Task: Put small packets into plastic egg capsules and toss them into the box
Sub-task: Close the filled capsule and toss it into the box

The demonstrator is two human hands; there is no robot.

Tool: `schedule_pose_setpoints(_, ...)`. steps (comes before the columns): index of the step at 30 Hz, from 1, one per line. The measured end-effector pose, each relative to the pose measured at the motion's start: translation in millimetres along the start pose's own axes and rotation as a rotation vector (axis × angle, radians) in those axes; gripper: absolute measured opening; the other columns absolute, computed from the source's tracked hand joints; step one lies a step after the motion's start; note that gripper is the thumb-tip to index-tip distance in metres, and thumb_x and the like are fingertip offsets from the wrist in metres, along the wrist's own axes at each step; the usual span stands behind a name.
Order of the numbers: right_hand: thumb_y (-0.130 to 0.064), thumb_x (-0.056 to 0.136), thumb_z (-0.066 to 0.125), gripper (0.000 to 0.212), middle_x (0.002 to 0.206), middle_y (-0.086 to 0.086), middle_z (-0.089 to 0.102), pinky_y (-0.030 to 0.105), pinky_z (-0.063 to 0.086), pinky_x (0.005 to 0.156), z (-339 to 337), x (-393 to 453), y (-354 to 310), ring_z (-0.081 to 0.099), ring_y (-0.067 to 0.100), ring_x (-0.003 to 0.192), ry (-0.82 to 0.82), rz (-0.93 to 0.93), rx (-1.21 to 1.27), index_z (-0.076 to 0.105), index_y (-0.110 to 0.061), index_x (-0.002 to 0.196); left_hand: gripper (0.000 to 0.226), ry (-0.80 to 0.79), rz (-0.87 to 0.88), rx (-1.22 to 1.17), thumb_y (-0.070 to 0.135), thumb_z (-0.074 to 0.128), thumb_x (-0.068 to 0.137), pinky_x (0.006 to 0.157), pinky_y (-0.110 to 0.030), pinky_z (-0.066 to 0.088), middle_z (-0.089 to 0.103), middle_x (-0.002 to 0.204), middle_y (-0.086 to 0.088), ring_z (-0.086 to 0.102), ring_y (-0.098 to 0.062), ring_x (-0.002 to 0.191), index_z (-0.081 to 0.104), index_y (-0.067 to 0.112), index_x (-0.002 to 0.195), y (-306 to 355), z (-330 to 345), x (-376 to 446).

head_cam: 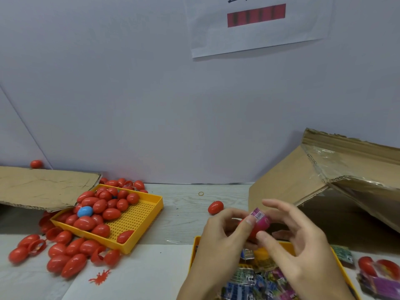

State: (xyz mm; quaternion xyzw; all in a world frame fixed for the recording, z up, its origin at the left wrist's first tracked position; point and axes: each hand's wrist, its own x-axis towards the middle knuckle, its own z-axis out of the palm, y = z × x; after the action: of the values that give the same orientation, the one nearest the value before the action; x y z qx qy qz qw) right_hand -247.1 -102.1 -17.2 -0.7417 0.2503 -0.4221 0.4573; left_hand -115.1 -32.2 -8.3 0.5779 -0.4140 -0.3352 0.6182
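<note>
Stuffing pink packet (260, 219) into red capsule (255, 231) above tray (195, 247): left hand (218, 237) pinching capsule, right hand (296, 241) fingers loosely spread, steadying; next likely needing closing, tossing into box (324, 185).

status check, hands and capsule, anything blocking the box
Left hand grips red capsule. Right hand pushes pink packet in, fingers relaxed. Capsule not yet closed. Box at right, opening unobstructed.
</note>
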Motion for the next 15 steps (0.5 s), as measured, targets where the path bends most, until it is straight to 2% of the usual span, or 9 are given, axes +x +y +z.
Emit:
schedule_pose_setpoints(3,-0.033,0.07,0.069,0.04,0.1,-0.005,0.074,0.028,0.053,0.08,-2.1,2.9,1.0,0.067,0.01,0.098,0.047,0.014,0.119,0.063,-0.045,0.108,0.017,-0.025,-0.017,-0.07,0.026,0.059,0.096,0.068,-0.026,0.059,0.075,0.088,-0.008,0.072,-0.024,0.072,0.073,0.016,0.095,0.8,0.3,0.3)
schedule_pose_setpoints(7,-0.026,0.067,0.072,0.035,0.093,-0.001,0.075,0.036,0.055,0.078,-2.1,3.9,3.1,0.07,0.015,0.092,0.113,0.026,0.167,0.068,-0.034,0.101,0.029,-0.068,-0.038,-0.123,0.036,0.059,0.091,0.068,-0.027,0.058,0.073,0.087,-0.01,0.07,-0.023,0.07,0.071,0.012,0.103,-0.8,1.5,0.9)
schedule_pose_setpoints(12,-0.019,0.061,0.074,0.033,0.086,0.001,0.075,0.015,0.054,0.068,-3.0,5.7,5.4,0.07,0.012,0.079,0.178,0.029,0.231,0.071,-0.024,0.094,0.038,-0.041,-0.055,-0.236,0.036,0.072,0.082,0.059,-0.023,0.053,0.073,0.077,-0.009,0.067,-0.022,0.065,0.062,0.009,0.106,-2.6,1.7,2.1)
schedule_pose_setpoints(15,-0.018,0.061,0.074,0.034,0.087,0.001,0.074,0.013,0.054,0.068,-3.7,6.4,4.9,0.069,0.013,0.077,0.187,0.051,0.25,0.07,-0.022,0.095,0.035,-0.053,-0.054,-0.245,0.025,0.077,0.079,0.062,-0.024,0.052,0.074,0.086,-0.012,0.067,-0.022,0.07,0.064,0.01,0.107,-3.4,0.3,2.6)
